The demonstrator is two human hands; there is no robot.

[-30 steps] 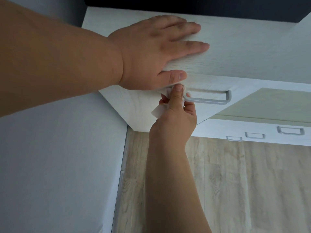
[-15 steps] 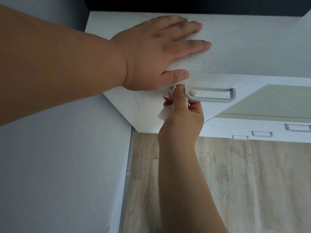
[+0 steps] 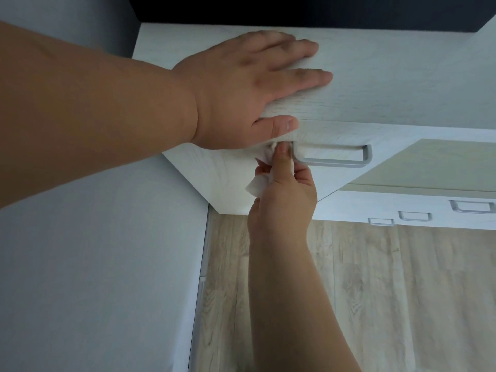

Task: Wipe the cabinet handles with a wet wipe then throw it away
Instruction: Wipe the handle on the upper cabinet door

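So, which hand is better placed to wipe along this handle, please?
The right hand: it pinches the wet wipe at the left end of the handle; the left hand lies flat on the cabinet top.

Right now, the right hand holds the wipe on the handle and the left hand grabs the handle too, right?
Not quite. The head view shows the right hand holding the wipe on the handle, but the left hand lies flat on the cabinet top, not on the handle.
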